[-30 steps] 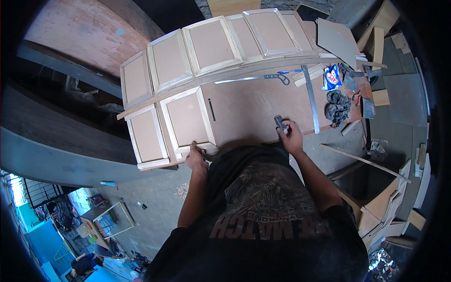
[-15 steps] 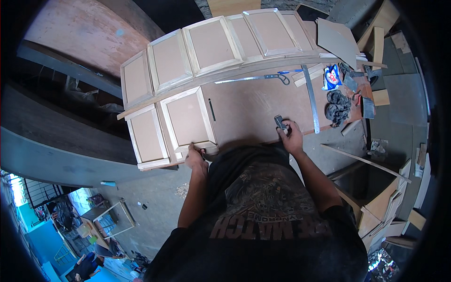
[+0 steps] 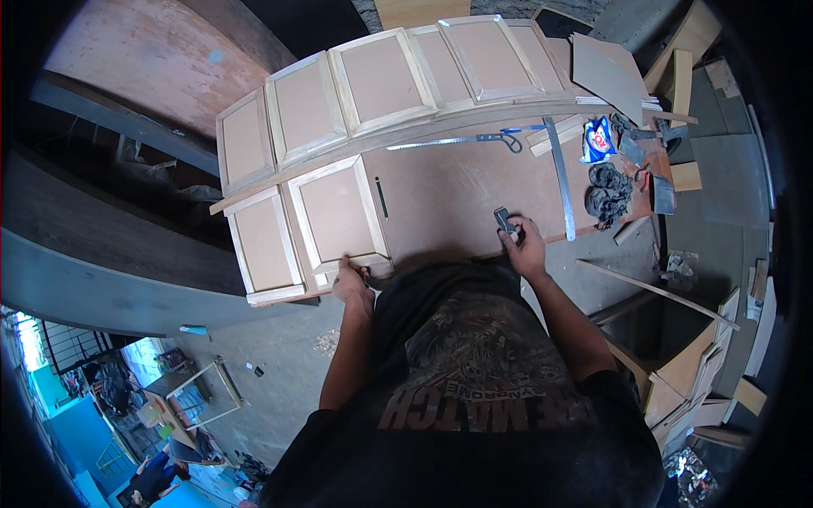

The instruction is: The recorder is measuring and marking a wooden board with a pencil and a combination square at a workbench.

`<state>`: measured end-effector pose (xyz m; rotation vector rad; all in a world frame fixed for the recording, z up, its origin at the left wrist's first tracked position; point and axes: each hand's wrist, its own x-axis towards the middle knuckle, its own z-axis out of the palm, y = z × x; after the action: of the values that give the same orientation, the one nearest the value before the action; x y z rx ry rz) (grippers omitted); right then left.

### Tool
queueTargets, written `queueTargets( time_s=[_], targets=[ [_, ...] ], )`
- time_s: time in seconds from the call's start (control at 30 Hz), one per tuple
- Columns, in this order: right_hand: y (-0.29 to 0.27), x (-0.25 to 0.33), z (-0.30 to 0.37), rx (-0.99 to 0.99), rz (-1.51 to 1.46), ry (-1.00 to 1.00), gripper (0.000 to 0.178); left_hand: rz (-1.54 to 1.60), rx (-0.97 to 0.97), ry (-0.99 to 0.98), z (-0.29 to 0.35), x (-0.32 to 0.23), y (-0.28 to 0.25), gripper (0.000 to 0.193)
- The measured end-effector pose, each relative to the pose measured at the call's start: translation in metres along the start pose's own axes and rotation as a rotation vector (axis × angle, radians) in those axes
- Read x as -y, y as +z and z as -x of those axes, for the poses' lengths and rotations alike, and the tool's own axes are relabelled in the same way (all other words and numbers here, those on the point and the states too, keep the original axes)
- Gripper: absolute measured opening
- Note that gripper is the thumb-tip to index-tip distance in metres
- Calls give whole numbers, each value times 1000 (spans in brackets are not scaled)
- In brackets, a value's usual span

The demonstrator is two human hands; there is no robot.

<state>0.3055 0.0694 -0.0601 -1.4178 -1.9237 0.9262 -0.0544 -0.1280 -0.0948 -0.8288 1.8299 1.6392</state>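
My left hand is at the near edge of a light wooden framed panel, with its index finger on the lower rail and the other fingers curled at the edge. In my right hand is a small dark grey block-shaped tool, pinched over the brown workbench; its exact kind does not show. Between the hands, a slim dark stick like a pencil lies beside the panel. A second framed panel lies to the left.
Several framed panels form a row along the back. A handsaw, a metal ruler, a blue packet and a dark crumpled cloth lie on the bench. Board offcuts lean at right. Another person is far off, lower left.
Both hands stay almost where they were, with the panel and the small tool held as before. The distant person at lower left has shifted slightly.
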Motion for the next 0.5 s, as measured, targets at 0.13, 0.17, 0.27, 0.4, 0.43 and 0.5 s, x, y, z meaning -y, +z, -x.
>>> queueTargets(
  time_s=[0.13,0.17,0.27,0.4,0.43,0.5],
  targets=[
    [0,-1,0,12,-7,64,34,3,-15,0,3,-1,3,33],
    [0,-2,0,-3,10,2,34,4,-22,-4,5,-2,4,33],
    [0,-3,0,0,34,-21,35,-51,-105,33,17,-7,7,35],
    [-1,-2,0,6,47,-18,35,-180,-146,127,39,-19,7,32],
    [-1,-2,0,11,40,14,34,-193,-165,153,42,-21,7,31],
    [-1,0,0,13,33,11,34,-189,-151,236,42,-21,9,30]
  ],
)
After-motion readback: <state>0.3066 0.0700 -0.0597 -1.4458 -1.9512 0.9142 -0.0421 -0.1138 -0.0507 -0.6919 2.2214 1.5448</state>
